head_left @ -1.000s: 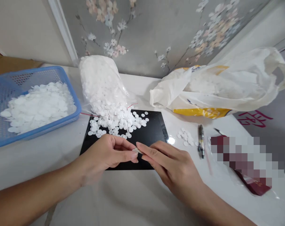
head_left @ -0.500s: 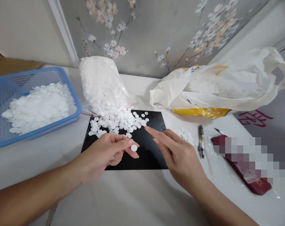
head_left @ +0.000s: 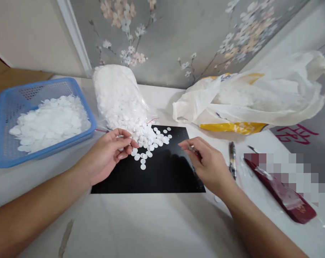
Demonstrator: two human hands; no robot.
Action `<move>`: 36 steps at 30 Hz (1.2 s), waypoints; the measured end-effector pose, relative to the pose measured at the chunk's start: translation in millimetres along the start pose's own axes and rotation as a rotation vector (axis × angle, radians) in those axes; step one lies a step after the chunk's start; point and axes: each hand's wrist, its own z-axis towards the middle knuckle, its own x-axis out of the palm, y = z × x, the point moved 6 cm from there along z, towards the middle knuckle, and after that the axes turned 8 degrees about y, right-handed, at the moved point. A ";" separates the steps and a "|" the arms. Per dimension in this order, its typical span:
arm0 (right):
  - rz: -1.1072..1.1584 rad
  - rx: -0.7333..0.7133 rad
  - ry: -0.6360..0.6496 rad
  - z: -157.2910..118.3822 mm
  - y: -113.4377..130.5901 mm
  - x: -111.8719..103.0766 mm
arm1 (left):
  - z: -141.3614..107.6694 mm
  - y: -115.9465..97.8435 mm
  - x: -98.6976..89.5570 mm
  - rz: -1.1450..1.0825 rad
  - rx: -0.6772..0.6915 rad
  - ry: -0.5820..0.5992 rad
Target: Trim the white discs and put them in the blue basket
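My left hand (head_left: 111, 154) hovers at the left side of the pile of small white discs (head_left: 148, 134), its fingers loosely bent and somewhat apart. No disc shows between its fingertips, and part of the pile is hidden behind it. Across the black mat (head_left: 162, 175), at its right edge, my right hand (head_left: 207, 159) has thumb and forefinger drawn close together. Something small and greyish shows between them, too unclear to name. A few discs, one single disc (head_left: 143, 167) among them, lie at the near side of the pile.
Discs spill from a clear plastic bag (head_left: 116, 89) behind the mat. A blue basket (head_left: 94, 123) of discs stands left. At right lie a white-and-yellow carrier bag (head_left: 232, 127), a pen (head_left: 232, 161) and a dark red case (head_left: 303, 215).
My left hand has moved left and back to the pile, and the disc it pinched no longer shows there. My right hand has shifted right and curled its forefinger in. Several discs lie nearer.
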 end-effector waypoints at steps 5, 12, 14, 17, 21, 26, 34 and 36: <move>0.165 -0.080 0.171 7.4 24.0 39.3 | 3.0 -2.1 -6.8 0.021 0.016 0.001; 0.002 -0.224 0.235 27.4 44.1 62.5 | 3.6 11.3 -3.2 0.146 -0.066 0.090; 0.045 -0.220 0.202 29.5 42.0 60.8 | 2.6 14.1 0.1 0.190 -0.083 0.125; 0.116 -0.158 0.155 28.1 37.0 54.7 | 0.1 16.5 7.5 0.309 -0.068 0.197; 0.505 0.073 0.272 22.2 27.4 56.6 | -3.6 20.1 14.9 0.423 -0.034 0.233; 0.942 0.197 0.422 16.2 31.7 68.5 | -5.6 27.3 23.8 0.417 -0.061 0.288; 0.973 0.161 0.334 16.0 31.8 61.3 | -7.6 31.8 28.3 0.147 -0.155 0.289; 0.944 0.159 0.312 17.0 30.2 56.3 | -6.5 33.2 27.8 0.101 -0.177 0.295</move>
